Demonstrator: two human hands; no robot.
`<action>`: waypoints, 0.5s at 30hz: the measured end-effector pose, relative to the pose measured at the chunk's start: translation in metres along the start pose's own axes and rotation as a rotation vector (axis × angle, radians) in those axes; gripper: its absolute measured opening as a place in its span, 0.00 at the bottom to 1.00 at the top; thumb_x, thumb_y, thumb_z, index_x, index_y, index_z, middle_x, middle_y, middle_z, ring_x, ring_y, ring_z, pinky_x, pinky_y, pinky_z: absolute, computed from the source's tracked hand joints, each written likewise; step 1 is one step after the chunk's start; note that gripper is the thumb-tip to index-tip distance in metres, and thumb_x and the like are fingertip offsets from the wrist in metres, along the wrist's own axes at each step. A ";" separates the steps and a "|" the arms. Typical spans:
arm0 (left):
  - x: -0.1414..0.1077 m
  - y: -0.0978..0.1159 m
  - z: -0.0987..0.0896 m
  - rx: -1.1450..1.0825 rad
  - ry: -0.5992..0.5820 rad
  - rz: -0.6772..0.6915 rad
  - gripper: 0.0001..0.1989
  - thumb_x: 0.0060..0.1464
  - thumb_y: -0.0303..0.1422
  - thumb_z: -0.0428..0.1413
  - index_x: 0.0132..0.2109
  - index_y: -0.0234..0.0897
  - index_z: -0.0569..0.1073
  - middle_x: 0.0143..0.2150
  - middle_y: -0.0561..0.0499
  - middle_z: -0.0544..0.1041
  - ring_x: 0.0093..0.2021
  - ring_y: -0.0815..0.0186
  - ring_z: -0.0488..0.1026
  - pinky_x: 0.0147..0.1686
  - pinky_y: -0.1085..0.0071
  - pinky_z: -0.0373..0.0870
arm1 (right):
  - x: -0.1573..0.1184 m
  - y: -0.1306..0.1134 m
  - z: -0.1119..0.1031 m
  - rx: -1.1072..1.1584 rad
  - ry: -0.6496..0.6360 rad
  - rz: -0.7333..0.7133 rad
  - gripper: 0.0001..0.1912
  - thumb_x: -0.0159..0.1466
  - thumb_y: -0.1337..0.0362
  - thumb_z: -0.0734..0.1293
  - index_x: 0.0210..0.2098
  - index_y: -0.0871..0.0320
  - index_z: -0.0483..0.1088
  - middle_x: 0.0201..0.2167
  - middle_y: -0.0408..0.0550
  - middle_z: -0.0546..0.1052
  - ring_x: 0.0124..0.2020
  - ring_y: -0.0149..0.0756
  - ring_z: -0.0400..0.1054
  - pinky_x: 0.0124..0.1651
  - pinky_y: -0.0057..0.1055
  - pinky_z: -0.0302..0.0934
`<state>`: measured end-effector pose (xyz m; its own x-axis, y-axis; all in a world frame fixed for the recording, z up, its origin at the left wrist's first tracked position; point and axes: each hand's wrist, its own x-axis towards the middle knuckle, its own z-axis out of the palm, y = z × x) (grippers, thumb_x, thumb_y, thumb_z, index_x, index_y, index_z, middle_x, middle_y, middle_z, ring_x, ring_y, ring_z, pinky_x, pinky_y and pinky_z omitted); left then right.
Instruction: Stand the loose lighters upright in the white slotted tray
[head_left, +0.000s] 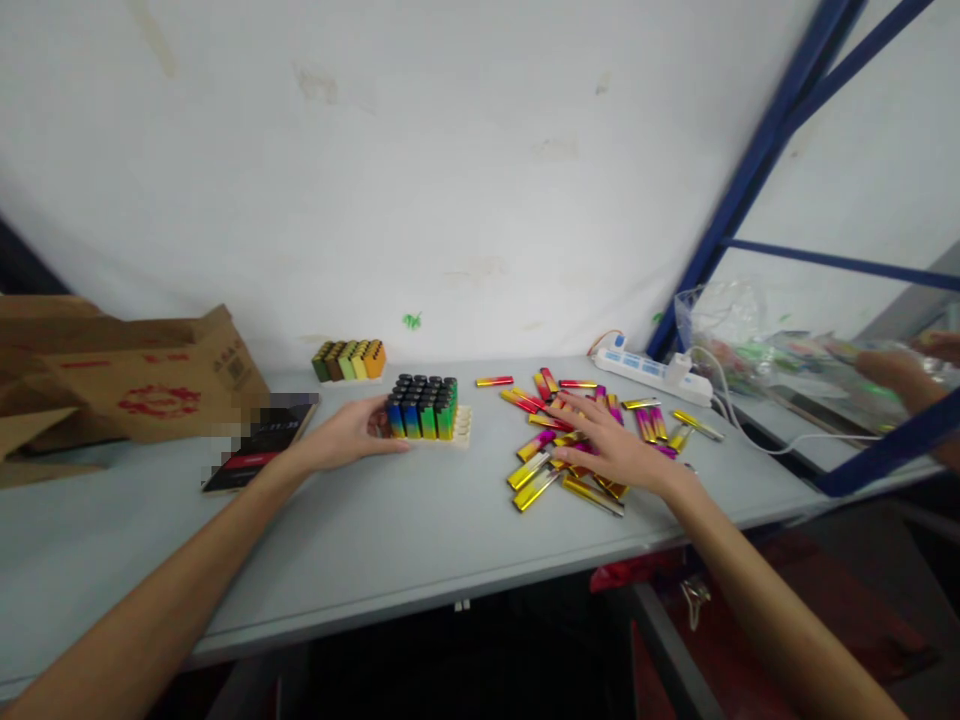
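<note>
Several blue-green cylinders with black tops (424, 410) stand upright in rows in a white holder (463, 427), whose right end shows bare slots. My left hand (358, 432) is at the left side of this block, thumb and fingers around its edge. On the right, my right hand (604, 440) lies with spread fingers over a loose pile of shiny yellow, red and purple tubes (532, 490). Whether its fingertips grip any tube cannot be made out.
Behind stands a second block of green, yellow and orange pieces (351, 362). A cardboard box (165, 385) and dark flat item (262, 440) are left. A power strip (652, 375), blue rack post (742, 185), plastic bags (739, 335) and another person's hand (896, 375) are right.
</note>
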<state>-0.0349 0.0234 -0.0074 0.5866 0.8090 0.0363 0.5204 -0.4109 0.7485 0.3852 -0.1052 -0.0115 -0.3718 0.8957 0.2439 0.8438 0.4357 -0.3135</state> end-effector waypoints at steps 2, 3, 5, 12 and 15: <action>0.001 -0.001 0.000 -0.075 -0.040 0.024 0.30 0.47 0.48 0.67 0.52 0.38 0.70 0.51 0.46 0.80 0.50 0.53 0.77 0.52 0.58 0.75 | 0.001 -0.014 0.007 -0.002 -0.039 -0.027 0.35 0.68 0.43 0.64 0.71 0.42 0.57 0.74 0.49 0.53 0.75 0.53 0.44 0.73 0.57 0.45; 0.001 -0.002 0.000 -0.097 -0.047 0.026 0.31 0.47 0.48 0.67 0.53 0.38 0.70 0.52 0.46 0.79 0.51 0.54 0.76 0.53 0.58 0.74 | 0.001 -0.020 0.011 -0.008 -0.065 -0.034 0.35 0.68 0.42 0.64 0.71 0.42 0.58 0.74 0.49 0.53 0.75 0.54 0.43 0.73 0.58 0.44; 0.002 -0.003 0.000 -0.123 -0.060 0.024 0.31 0.47 0.47 0.67 0.54 0.38 0.69 0.54 0.45 0.79 0.53 0.53 0.76 0.55 0.57 0.73 | 0.002 -0.027 0.016 -0.016 -0.097 -0.037 0.34 0.67 0.42 0.64 0.69 0.42 0.60 0.74 0.50 0.54 0.75 0.55 0.44 0.73 0.59 0.43; 0.001 -0.002 0.001 -0.170 -0.052 0.010 0.33 0.45 0.49 0.67 0.54 0.38 0.70 0.53 0.45 0.79 0.55 0.52 0.76 0.55 0.55 0.73 | 0.011 -0.016 0.016 -0.011 -0.081 -0.058 0.27 0.70 0.45 0.62 0.66 0.43 0.66 0.72 0.50 0.59 0.72 0.52 0.52 0.72 0.55 0.48; 0.001 -0.001 0.003 -0.131 -0.006 0.020 0.37 0.43 0.51 0.68 0.56 0.37 0.70 0.53 0.44 0.79 0.52 0.52 0.77 0.52 0.56 0.75 | 0.011 -0.015 0.010 -0.021 -0.043 -0.023 0.26 0.71 0.46 0.61 0.66 0.43 0.65 0.72 0.48 0.59 0.72 0.51 0.52 0.72 0.54 0.50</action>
<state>-0.0336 0.0235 -0.0100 0.6003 0.7983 0.0482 0.4233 -0.3683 0.8277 0.3645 -0.1013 -0.0135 -0.4071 0.8886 0.2114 0.8424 0.4547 -0.2890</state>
